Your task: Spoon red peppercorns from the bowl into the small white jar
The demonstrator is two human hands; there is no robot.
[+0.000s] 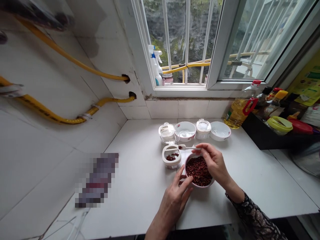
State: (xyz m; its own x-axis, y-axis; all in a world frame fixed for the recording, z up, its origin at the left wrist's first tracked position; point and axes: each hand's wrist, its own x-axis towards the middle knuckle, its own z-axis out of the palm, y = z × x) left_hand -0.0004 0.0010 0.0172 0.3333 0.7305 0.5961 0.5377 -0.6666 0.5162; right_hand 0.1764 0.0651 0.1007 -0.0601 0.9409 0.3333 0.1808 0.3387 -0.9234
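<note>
Evidently the bowl needs bracing, for the left hand curves around its left side, fingers spread against the wall in a light hold, likely so it does not slide on the smooth counter. It stands in front of the person, filled with dark red spice. The right hand reaches over the far part of the bowl and pinches the handle of a white spoon between thumb and fingers. That grip near the end leaves the spoon's head projecting toward the small jar; a little spice seems to lie on it, though whether the head touches the jar's rim I cannot tell.

The jar is just beside the bowl on the left, with some spice inside. Such closeness presumably gives the spoon a short reach. Its clear lid is tipped back, away from the hands, which leaves the mouth accessible. Behind, two more jars alternate with two white dishes in a row near the wall, probably set back to give the hands room.
</note>
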